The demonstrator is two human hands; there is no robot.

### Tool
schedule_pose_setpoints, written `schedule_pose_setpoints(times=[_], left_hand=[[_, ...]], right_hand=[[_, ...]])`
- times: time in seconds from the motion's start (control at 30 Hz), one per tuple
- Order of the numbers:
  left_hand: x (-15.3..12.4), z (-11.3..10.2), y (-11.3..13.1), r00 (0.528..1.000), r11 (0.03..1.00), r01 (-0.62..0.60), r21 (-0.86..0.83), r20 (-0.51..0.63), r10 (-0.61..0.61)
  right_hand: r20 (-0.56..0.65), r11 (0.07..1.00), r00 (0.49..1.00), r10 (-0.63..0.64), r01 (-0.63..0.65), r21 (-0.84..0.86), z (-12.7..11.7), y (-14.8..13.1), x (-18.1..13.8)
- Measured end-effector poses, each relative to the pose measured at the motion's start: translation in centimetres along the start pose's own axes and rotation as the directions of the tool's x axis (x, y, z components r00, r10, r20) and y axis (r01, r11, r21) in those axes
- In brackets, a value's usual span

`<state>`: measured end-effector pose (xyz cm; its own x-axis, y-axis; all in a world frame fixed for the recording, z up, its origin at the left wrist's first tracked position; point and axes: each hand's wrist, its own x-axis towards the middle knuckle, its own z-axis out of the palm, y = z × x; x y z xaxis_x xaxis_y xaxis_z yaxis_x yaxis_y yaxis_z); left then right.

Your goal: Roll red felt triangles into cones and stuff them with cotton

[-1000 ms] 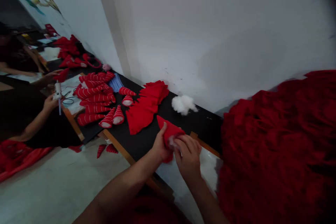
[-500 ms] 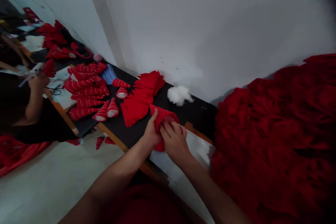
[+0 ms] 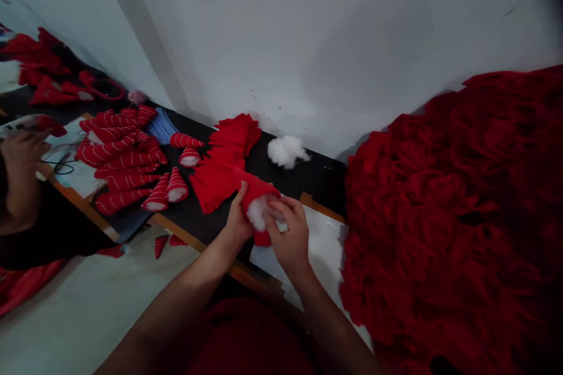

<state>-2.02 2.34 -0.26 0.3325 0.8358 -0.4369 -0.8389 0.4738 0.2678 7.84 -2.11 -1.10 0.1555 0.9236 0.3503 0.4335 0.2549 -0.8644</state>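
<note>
A red felt cone (image 3: 251,186) is in my left hand (image 3: 237,221), thumb along its side and fingers wrapped beneath. White stuffing (image 3: 257,213) fills its wide opening, which faces me. At that opening, my right hand (image 3: 290,237) has curled fingertips pinching the edge of the stuffing. Just behind the cone lies a fanned stack of red felt pieces (image 3: 222,161) on the black table (image 3: 325,173). A loose tuft of white stuffing (image 3: 285,151) rests further back, near the wall.
Stuffed red cones with white stitching (image 3: 125,167) are piled to the left, beside blue strips (image 3: 162,126). A big heap of red felt (image 3: 448,228) rises on the right. At far left, a co-worker's hands (image 3: 23,149) hold a red and white item. Two red striped cones lie on the floor.
My right fingers have come out from inside the cone to its rim, and white stuffing now shows in the opening. The view has shifted slightly right.
</note>
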Motion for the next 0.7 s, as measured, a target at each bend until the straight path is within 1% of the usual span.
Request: schedule_pose_setpoints(times=[0.07,0.1,0.17,0.2,0.23,0.3,0.37,0.43,0.5,0.57,0.63,0.7], left_hand=[[-0.3,0.1,0.4,1.000,1.000,-0.004,-0.009,-0.010,0.004],[-0.4,0.1,0.7,1.000,1.000,-0.009,-0.022,-0.027,0.009],[-0.7,0.0,1.6,0.997,0.999,0.002,-0.052,-0.072,-0.006],[-0.8,-0.2,2.1,0.996,0.998,0.019,-0.064,-0.089,-0.025],[-1.0,-0.4,2.6,0.995,0.997,0.038,-0.072,-0.094,-0.044],[-1.4,-0.8,3.4,0.994,0.994,0.083,-0.070,-0.063,-0.088],[-1.9,-1.0,3.7,0.992,0.990,0.126,-0.057,-0.017,-0.127],[-2.4,-1.0,3.6,0.992,0.990,0.121,-0.069,-0.015,-0.123],[-2.7,-0.9,3.5,0.994,0.991,0.094,-0.093,-0.053,-0.099],[-2.9,-0.8,3.4,0.993,0.992,0.081,-0.095,-0.073,-0.088],[-3.0,-0.8,3.5,0.993,0.992,0.103,-0.079,-0.054,-0.107],[-3.0,-0.7,3.7,0.992,0.991,0.115,-0.063,-0.040,-0.118]], right_hand=[[0.014,0.987,0.995,-0.096,0.097,-0.126,0.5,-0.5,0.0],[0.004,0.976,0.993,-0.119,0.117,-0.185,0.6,-0.8,0.0],[-0.054,0.948,0.986,-0.156,0.134,-0.290,0.6,-1.7,-0.2],[-0.075,0.932,0.979,-0.191,0.157,-0.326,0.6,-2.2,-0.3],[-0.066,0.916,0.969,-0.238,0.202,-0.346,0.7,-2.6,-0.4],[0.022,0.874,0.935,-0.355,0.340,-0.347,1.1,-3.5,-0.6],[0.117,0.826,0.896,-0.428,0.440,-0.352,1.9,-3.9,-0.6],[0.127,0.793,0.894,-0.429,0.440,-0.420,2.9,-4.0,-0.4],[0.095,0.770,0.910,-0.404,0.394,-0.502,3.6,-3.8,-0.1],[0.061,0.748,0.914,-0.400,0.364,-0.554,3.9,-3.6,0.1],[0.011,0.735,0.902,-0.431,0.358,-0.576,4.1,-3.5,0.0],[-0.009,0.714,0.869,-0.495,0.401,-0.573,4.2,-3.5,-0.2]])
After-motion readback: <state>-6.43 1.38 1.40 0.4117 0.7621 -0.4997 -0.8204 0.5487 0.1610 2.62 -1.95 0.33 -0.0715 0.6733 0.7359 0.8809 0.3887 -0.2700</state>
